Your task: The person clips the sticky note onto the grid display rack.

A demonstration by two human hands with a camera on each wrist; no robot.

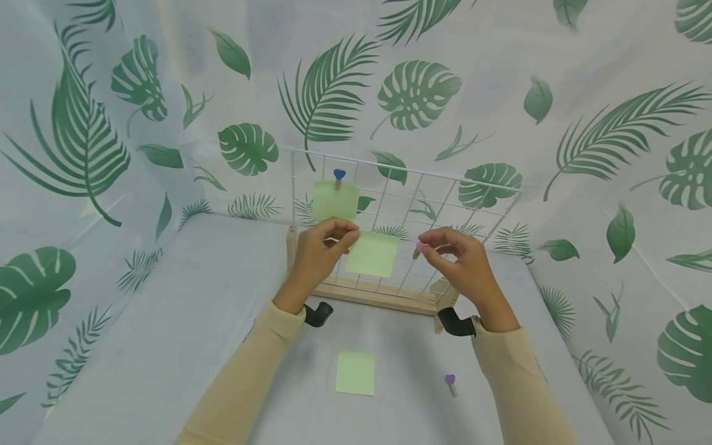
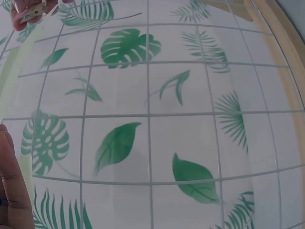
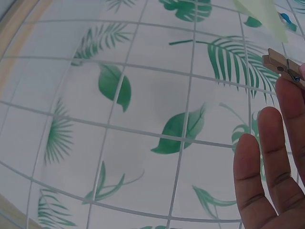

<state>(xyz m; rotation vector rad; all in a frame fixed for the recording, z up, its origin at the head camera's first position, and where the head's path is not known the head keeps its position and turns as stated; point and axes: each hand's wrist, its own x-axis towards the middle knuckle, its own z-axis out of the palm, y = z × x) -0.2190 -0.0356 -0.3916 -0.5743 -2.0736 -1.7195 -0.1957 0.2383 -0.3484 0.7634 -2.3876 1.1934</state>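
Observation:
My left hand [image 1: 321, 250] pinches a pale green sticky note [image 1: 374, 254] by its upper left corner, in front of a white wire grid [image 1: 408, 213]. A small wooden clothespin [image 3: 281, 66] with a pink heart is pinched between the thumb and index finger of my right hand [image 1: 458, 256], just right of the note and apart from it. Behind and above my left hand, another green note [image 1: 335, 201] hangs on the grid under a clothespin with a blue heart [image 1: 339, 175].
The grid stands in a wooden base [image 1: 378, 296] on a white table. Nearer lie a third green note [image 1: 355, 373] and a clothespin with a purple heart [image 1: 451, 383]. Leaf-printed curtains [image 1: 417, 93] surround the table. Each wrist carries a black camera mount [image 1: 457, 322].

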